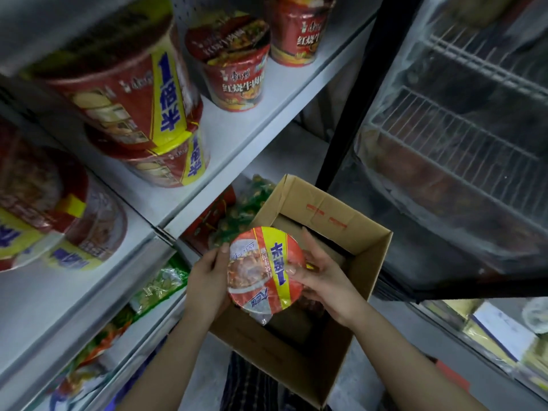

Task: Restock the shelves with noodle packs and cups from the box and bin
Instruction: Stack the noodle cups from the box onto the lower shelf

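The body of the noodle cup (pixel 265 269) is hidden beneath its lid. The box (pixel 311 366) floor is largely masked by it. The nearest shelf cups (pixel 44 209) are blurred and cropped.

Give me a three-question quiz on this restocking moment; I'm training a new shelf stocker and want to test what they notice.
1. True or false: the noodle cup is held by one hand only.
2. The held cup is above which thing? A) cardboard box B) a wire rack C) a shelf
3. Fill in: on the shelf, the two large cups with yellow bands are ______ one on the other.

Key:
1. False: the left hand and right hand both grip it.
2. A
3. stacked
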Demonstrator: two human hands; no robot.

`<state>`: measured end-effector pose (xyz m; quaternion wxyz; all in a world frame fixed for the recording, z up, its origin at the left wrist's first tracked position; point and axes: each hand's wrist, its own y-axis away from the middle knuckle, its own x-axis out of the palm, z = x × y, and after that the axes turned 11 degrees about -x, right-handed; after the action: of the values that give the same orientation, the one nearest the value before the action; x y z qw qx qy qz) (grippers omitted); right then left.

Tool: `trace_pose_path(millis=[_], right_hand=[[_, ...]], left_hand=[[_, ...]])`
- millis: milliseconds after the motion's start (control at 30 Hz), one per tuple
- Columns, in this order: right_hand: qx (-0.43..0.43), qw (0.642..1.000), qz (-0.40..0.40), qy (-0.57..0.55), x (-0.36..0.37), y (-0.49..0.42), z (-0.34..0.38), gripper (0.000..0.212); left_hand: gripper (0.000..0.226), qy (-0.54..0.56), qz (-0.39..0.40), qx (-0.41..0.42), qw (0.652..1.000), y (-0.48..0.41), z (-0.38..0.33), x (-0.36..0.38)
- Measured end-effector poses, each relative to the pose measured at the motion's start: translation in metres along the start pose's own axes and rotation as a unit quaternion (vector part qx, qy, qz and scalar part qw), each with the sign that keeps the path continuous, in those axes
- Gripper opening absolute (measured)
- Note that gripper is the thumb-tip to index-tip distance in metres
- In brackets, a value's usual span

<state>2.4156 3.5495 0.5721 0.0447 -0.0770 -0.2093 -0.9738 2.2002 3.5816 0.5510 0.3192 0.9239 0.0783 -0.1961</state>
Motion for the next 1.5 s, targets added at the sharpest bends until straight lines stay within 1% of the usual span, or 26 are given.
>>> trace_pose_path(millis=[33, 133, 200, 300, 367, 400, 433, 500, 533, 600, 633, 667, 767, 833, 900, 967, 1033, 1100, 1167, 1233, 1267, 1300, 1367, 1433, 1467, 1500], right_hand=[[-0.003, 1.000, 0.000, 0.012, 0.000, 0.005, 0.002, 0.082], [-0.013, 1.000, -0.009, 0.015, 0.000, 0.022, 0.009, 0.071], [-0.004, 1.000, -0.029, 0.011, -0.003, 0.033, 0.012, 0.078], [0.002, 0.999, -0.049, 0.017, -0.009, 0.046, 0.015, 0.091], [-0.005, 0.998, -0.053, 0.021, -0.011, 0.053, 0.021, 0.093], [-0.008, 0.998, -0.058, 0.019, -0.011, 0.057, 0.025, 0.090], [-0.011, 0.998, -0.062, 0.014, -0.011, 0.061, 0.028, 0.082], [-0.021, 0.998, -0.065, 0.002, -0.011, 0.069, 0.034, 0.059], [-0.023, 0.998, -0.062, -0.001, -0.012, 0.073, 0.036, 0.053], [-0.025, 0.998, -0.054, 0.002, -0.010, 0.084, 0.039, 0.056], [-0.028, 0.998, -0.049, 0.005, -0.008, 0.090, 0.041, 0.058], [-0.032, 0.998, -0.044, 0.008, -0.007, 0.096, 0.042, 0.059], [-0.057, 0.998, -0.030, 0.012, -0.005, 0.113, 0.051, 0.056], [-0.074, 0.997, -0.013, 0.013, -0.005, 0.124, 0.061, 0.057], [-0.092, 0.995, 0.007, 0.023, -0.007, 0.133, 0.071, 0.060], [-0.121, 0.992, 0.014, 0.022, -0.007, 0.143, 0.080, 0.055], [-0.156, 0.987, 0.024, 0.014, -0.003, 0.152, 0.089, 0.054], [-0.181, 0.982, 0.056, 0.002, 0.005, 0.162, 0.098, 0.059], [-0.196, 0.975, 0.107, 0.017, 0.017, 0.168, 0.106, 0.072], [-0.191, 0.970, 0.145, 0.042, 0.031, 0.171, 0.109, 0.088], [-0.184, 0.969, 0.160, 0.039, 0.037, 0.171, 0.109, 0.090], [-0.178, 0.969, 0.170, 0.028, 0.044, 0.171, 0.109, 0.087], [-0.166, 0.971, 0.171, 0.009, 0.059, 0.174, 0.110, 0.070], [-0.149, 0.978, 0.148, -0.009, 0.078, 0.179, 0.110, 0.048], [-0.125, 0.983, 0.127, -0.038, 0.089, 0.182, 0.111, 0.041], [-0.096, 0.986, 0.113, -0.071, 0.098, 0.184, 0.110, 0.040]], left_hand=[[0.025, 0.007, 0.003, 0.000, 1.000, 0.005, 0.000, 0.000], [0.027, 0.032, 0.021, -0.013, 0.999, 0.017, 0.002, 0.006], [0.026, 0.018, 0.036, 0.004, 0.999, 0.026, 0.000, 0.011], [0.023, 0.008, 0.061, 0.006, 0.998, 0.040, -0.004, 0.014], [0.023, 0.016, 0.069, 0.016, 0.997, 0.049, -0.010, 0.013], [0.021, 0.019, 0.073, 0.020, 0.997, 0.053, -0.012, 0.012], [0.018, 0.025, 0.079, 0.023, 0.996, 0.057, -0.014, 0.012], [0.017, 0.056, 0.098, 0.035, 0.993, 0.069, -0.016, 0.010], [0.024, 0.060, 0.104, 0.045, 0.992, 0.075, -0.017, 0.010], [0.050, 0.063, 0.108, 0.050, 0.991, 0.090, -0.020, 0.007], [0.061, 0.081, 0.117, 0.048, 0.989, 0.098, -0.023, 0.005], [0.067, 0.109, 0.133, 0.043, 0.984, 0.105, -0.026, 0.003], [0.061, 0.157, 0.190, 0.039, 0.968, 0.119, -0.032, -0.009], [0.064, 0.166, 0.221, 0.029, 0.961, 0.129, -0.028, -0.018], [0.059, 0.189, 0.229, 0.017, 0.955, 0.145, -0.024, -0.025], [0.049, 0.209, 0.218, 0.015, 0.953, 0.163, -0.020, -0.028], [0.045, 0.260, 0.204, -0.004, 0.944, 0.180, -0.018, -0.034], [0.043, 0.312, 0.211, -0.037, 0.926, 0.196, -0.017, -0.042], [0.039, 0.336, 0.218, -0.052, 0.915, 0.214, -0.017, -0.053], [0.035, 0.335, 0.210, -0.057, 0.917, 0.231, -0.014, -0.065], [0.035, 0.324, 0.197, -0.052, 0.924, 0.238, -0.012, -0.072], [0.035, 0.309, 0.182, -0.043, 0.933, 0.245, -0.009, -0.081], [0.041, 0.278, 0.154, -0.025, 0.948, 0.255, -0.004, -0.100], [0.049, 0.267, 0.143, -0.027, 0.953, 0.263, 0.002, -0.122], [0.049, 0.261, 0.143, -0.025, 0.954, 0.267, 0.004, -0.134], [0.049, 0.256, 0.149, -0.023, 0.955, 0.271, 0.006, -0.145]])
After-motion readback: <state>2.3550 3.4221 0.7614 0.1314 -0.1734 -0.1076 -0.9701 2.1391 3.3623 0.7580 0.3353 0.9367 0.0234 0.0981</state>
